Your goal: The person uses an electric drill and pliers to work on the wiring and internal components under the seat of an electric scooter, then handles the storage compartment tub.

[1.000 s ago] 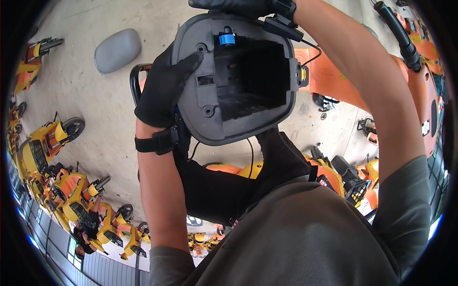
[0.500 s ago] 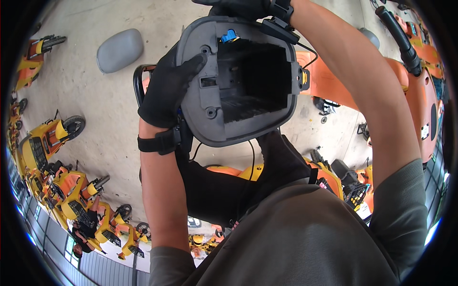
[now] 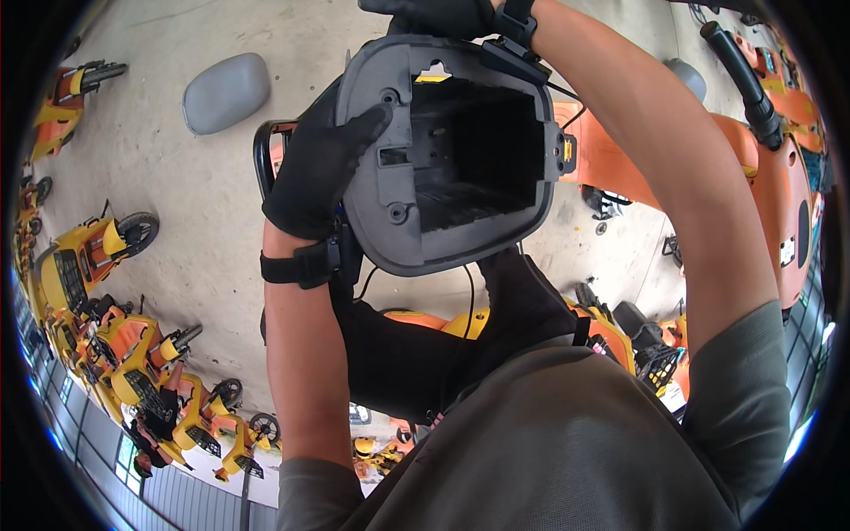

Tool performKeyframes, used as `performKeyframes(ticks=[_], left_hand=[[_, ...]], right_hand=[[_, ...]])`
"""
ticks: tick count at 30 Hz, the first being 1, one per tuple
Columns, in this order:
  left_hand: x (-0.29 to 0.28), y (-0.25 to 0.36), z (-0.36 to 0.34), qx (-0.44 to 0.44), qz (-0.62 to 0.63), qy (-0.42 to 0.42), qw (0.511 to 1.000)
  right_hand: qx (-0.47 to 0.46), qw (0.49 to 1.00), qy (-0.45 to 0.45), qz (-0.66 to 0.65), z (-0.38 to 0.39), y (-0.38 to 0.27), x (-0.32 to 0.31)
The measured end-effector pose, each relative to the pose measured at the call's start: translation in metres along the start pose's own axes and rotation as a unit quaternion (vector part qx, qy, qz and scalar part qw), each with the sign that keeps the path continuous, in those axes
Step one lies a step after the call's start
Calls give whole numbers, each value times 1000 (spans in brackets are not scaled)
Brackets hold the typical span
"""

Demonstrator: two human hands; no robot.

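My gloved left hand (image 3: 319, 164) grips the left side of a dark grey plastic storage bin (image 3: 469, 243), thumb pressed on its broad rim beside a screw hole and a rectangular slot. My gloved right hand (image 3: 443, 15) is at the bin's far edge, partly hidden, holding it there. The bin is tipped open-side toward me, with a dark hollow interior and a notch at the top showing yellow through it. Behind it lie an orange scooter body (image 3: 611, 146) with a black handlebar (image 3: 744, 84) and a black tube rail (image 3: 264, 159) at left.
A grey seat pad (image 3: 226, 93) lies on the concrete floor (image 3: 177, 257). Rows of yellow-orange scooters (image 3: 75, 296) stand along the left and below. Another person in dark clothing (image 3: 155, 425) is among the scooters at lower left. My black-clad leg (image 3: 398, 363) is beneath the bin.
The bin and both my hands have shifted slightly right and down. The blue piece seen in the top notch has dropped out of sight, leaving yellow showing through the gap.
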State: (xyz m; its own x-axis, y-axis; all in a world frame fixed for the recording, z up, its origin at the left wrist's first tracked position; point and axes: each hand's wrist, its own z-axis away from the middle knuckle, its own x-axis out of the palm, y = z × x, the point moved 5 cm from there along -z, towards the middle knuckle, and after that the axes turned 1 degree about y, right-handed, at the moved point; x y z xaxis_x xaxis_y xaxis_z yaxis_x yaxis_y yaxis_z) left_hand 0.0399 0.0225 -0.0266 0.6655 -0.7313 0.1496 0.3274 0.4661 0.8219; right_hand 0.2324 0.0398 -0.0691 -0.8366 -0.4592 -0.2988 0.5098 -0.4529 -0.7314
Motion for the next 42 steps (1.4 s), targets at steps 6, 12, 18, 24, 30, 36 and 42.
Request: performKeyframes(ticks=[6,12,18,24,30,36,42], left_hand=[[-1,2,-2,3,3,-6,1000],[-1,-2,-3,-13,31,-9,999],[-8,-12,-4,-48,41,2,998],[-6,-14,-3,-57,65,26,996],[-17,-23,-10,6,-37,57,998],[-12,-4,0,54,-193,87,976],[-12,45,44,74,-115,91,986]], right_hand=[[50,989,12,-136,0,29,-11],[157,907,309,238,9,151,-60],[283,862,295,-298,117,246,20],[193,886,94,-411,182,172,152],[174,776,158,-585,179,163,183],[137,828,148,-522,177,164,173],[62,850,150,-501,215,104,138]])
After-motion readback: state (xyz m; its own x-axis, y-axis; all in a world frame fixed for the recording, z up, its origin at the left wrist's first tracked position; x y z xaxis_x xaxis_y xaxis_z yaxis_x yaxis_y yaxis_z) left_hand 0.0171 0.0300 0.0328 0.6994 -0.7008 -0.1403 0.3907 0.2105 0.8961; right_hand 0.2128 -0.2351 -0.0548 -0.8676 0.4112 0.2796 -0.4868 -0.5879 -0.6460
